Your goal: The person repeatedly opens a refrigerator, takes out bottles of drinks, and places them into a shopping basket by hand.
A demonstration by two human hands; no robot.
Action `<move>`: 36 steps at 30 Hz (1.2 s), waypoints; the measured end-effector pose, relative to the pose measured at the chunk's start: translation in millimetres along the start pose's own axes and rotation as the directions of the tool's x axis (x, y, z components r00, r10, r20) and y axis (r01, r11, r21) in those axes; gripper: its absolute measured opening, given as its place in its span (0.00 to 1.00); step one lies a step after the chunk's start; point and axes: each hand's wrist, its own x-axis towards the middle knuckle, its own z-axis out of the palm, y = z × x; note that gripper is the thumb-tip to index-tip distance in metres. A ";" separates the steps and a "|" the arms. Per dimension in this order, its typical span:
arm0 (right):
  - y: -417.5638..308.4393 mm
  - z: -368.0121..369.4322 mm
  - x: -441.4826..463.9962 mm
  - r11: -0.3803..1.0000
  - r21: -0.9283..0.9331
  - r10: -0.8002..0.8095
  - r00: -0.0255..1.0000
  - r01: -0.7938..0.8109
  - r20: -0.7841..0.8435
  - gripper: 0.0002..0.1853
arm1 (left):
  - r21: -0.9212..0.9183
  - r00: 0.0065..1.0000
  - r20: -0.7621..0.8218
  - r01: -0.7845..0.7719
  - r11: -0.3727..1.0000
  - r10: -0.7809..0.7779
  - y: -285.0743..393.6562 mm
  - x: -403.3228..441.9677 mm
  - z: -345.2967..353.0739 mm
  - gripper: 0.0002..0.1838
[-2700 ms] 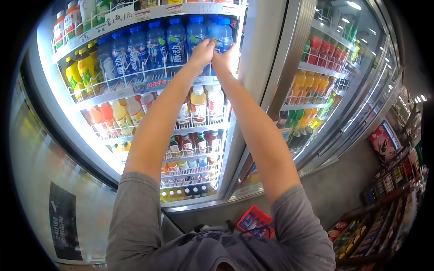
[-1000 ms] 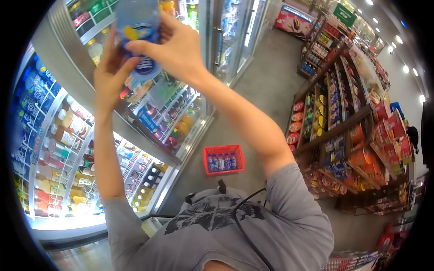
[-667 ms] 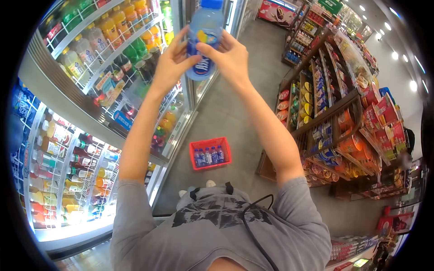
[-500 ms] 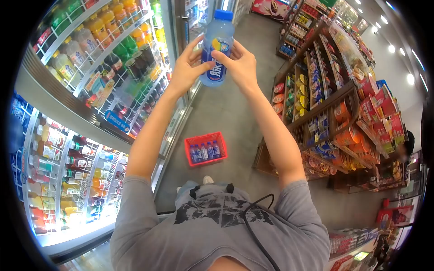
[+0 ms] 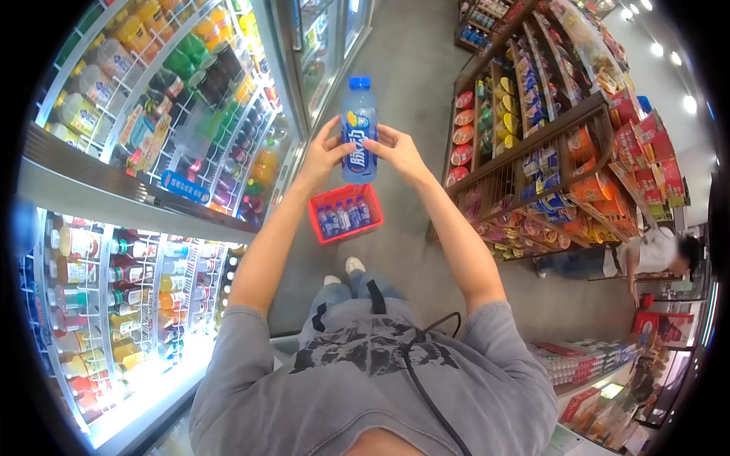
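Note:
Between my two hands an upright blue bottle with a blue cap and a label is held out in front of me. My left hand grips its left side, and my right hand grips its right side, thumbs toward me on the label. Below and beyond the bottle, a red basket stands on the floor with several small-looking blue-labelled bottles upright in it. The bottle's base appears just above the basket's far rim in the view.
Lit drink coolers line the left side, with a metal door frame across them. Snack shelves stand on the right. Another person is at the far right. My feet are behind the basket.
The bottle came from the cooler shelf, swung right into the aisle and has come lower, over the basket. Both hands moved with it. The other person now shows more fully at the right.

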 end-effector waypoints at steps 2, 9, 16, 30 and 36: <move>38.7 6.7 2.3 0.999 0.015 0.041 0.999 -0.041 0.016 0.39 | -0.017 0.999 -0.006 0.034 0.999 -0.035 -25.8 -11.2 -19.3 0.44; 166.9 26.7 -17.2 0.953 -0.101 0.297 0.945 -0.285 0.138 0.36 | -0.179 0.965 -0.088 0.228 0.957 -0.247 -156.2 -65.6 -72.1 0.38; 298.4 29.3 1.9 0.878 -0.031 0.479 0.874 -0.479 0.075 0.34 | -0.150 0.911 -0.208 0.331 0.931 -0.358 -236.6 -72.1 -115.0 0.42; 613.4 -14.2 57.7 0.829 -0.026 0.558 0.826 -0.558 0.075 0.31 | -0.187 0.844 -0.287 0.415 0.891 -0.453 -543.3 -21.5 -224.0 0.35; 750.7 -25.1 83.9 0.827 -0.110 0.561 0.822 -0.552 0.096 0.36 | -0.101 0.800 -0.364 0.475 0.874 -0.477 -671.1 -4.9 -284.8 0.38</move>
